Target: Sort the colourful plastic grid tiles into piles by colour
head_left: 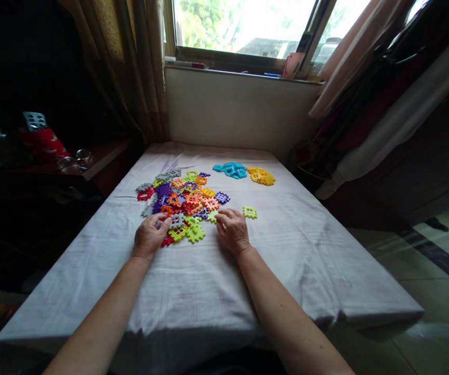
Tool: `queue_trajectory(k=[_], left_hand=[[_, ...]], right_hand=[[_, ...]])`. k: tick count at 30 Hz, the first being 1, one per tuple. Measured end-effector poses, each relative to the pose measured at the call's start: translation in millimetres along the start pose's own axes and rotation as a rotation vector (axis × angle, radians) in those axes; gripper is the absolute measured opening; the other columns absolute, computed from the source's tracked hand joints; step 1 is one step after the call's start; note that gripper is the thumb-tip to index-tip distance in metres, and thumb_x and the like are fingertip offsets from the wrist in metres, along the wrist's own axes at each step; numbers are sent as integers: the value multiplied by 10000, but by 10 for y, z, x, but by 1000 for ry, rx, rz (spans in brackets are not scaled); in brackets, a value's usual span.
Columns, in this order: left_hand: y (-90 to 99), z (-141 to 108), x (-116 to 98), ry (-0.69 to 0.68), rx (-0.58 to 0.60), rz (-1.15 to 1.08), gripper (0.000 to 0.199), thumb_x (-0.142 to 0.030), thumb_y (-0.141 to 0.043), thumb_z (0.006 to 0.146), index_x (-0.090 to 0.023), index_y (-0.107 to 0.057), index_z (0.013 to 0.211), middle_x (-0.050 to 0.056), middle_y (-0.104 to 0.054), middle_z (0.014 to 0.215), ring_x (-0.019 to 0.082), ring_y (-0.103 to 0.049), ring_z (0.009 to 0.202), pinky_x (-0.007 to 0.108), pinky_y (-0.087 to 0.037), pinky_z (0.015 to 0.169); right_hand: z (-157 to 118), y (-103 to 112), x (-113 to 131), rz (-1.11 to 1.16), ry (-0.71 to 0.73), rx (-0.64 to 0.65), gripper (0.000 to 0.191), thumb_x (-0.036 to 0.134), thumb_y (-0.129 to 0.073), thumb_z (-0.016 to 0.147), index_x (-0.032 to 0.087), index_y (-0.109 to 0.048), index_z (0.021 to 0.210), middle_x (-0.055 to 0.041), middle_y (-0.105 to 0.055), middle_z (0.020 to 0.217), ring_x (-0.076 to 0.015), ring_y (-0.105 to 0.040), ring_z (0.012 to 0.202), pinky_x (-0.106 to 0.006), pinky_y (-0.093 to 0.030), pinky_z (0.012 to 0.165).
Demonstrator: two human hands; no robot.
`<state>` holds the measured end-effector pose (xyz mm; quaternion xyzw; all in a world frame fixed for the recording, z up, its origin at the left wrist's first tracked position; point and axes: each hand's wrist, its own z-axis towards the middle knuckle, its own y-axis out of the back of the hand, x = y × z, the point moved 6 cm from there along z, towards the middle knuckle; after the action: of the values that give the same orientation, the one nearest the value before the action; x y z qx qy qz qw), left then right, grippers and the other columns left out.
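Observation:
A mixed heap of toothed plastic interlocking tiles (192, 200) in purple, orange, red, grey, yellow and lime lies on the cloth. At its near left edge my left hand (151, 237) is closed, with thumb and fingers at the side of a grey window-shaped tile (176, 221). My right hand (232, 229) is at the near right of the heap, its curled fingertips on a light green tile (212, 216) they partly hide. Just below the heap's middle is a lime tile (196, 233). Alone to the right of my right hand lies a lime window-shaped tile (249, 212).
Toward the back of the white-clothed table (286, 260) are a blue tile pile (232, 170) and a yellow tile pile (261, 176). A window (243, 26) is above the far wall. A dark side cabinet (107, 156) stands left; clothes (364, 130) hang right.

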<state>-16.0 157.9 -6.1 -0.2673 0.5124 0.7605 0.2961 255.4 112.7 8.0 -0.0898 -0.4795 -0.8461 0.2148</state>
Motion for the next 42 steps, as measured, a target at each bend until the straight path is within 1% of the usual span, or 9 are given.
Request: queue_trajectory(k=[6,12,14,17,20,22,28,34,42], left_hand=[[62,22,62,19,-22,120,298,-469,-602,774,-260,-738,938,38,-773,1019,236,-710,926,325,-555,851],[50,11,47,3,6,121,281,-444,-586,818,-266,-733,979,12,-772,953,207,-703,836,298,-552,772],[41,15,36,-35,6,105,273,-428,-587,830,-263,-729,996,9,-772,965,198,-700,836,299,-555,787],[19,8,-34,-200,-5,79,266,-406,-588,848,-250,-732,1008,32,-757,1074,210,-693,983,340,-541,928],[-28,-35,-112,-379,14,101,255,-435,-600,871,-254,-751,969,56,-725,1166,238,-658,1107,407,-503,1026],[-61,-61,-129,-432,32,145,271,-482,-617,872,-264,-762,940,65,-713,1185,259,-647,1125,444,-498,1032],[-83,-83,-119,-464,20,224,314,-539,-627,865,-276,-767,963,78,-692,1237,279,-630,1154,466,-496,1032],[-92,-98,-82,-443,-20,287,327,-514,-661,835,-267,-751,1030,85,-680,1274,303,-608,1198,512,-470,1061],[-31,-55,-46,-426,-78,163,295,-488,-589,887,-246,-754,923,72,-735,1138,261,-670,1093,456,-532,995]], right_hand=[[-62,-178,562,43,246,156,269,295,-526,965,270,-741,1125,-52,-728,1193,-234,-575,1157,-391,-423,1028],[-117,-344,867,-1,351,302,398,364,-644,910,309,-656,1304,-62,-553,1483,-275,-426,1384,-442,-348,1112],[-121,-367,874,-10,335,328,393,380,-647,910,312,-659,1296,-63,-519,1516,-287,-390,1418,-458,-329,1125],[-132,-383,859,0,328,332,348,394,-629,926,292,-678,1256,-72,-539,1495,-291,-400,1411,-459,-334,1117],[-148,-389,851,12,359,285,261,375,-589,962,286,-702,1179,-58,-587,1445,-267,-425,1391,-436,-342,1107],[-158,-398,849,13,382,244,227,347,-549,990,281,-711,1134,-48,-623,1402,-248,-447,1373,-417,-357,1092],[-171,-411,857,13,426,177,199,307,-541,1000,254,-714,1083,-49,-673,1329,-223,-501,1319,-379,-392,1057],[-161,-378,829,23,392,160,197,341,-602,960,260,-720,1096,-64,-665,1340,-252,-503,1315,-420,-391,1064],[-187,-421,849,65,454,111,152,282,-591,973,237,-715,1049,-69,-690,1301,-223,-525,1304,-395,-414,1061]])
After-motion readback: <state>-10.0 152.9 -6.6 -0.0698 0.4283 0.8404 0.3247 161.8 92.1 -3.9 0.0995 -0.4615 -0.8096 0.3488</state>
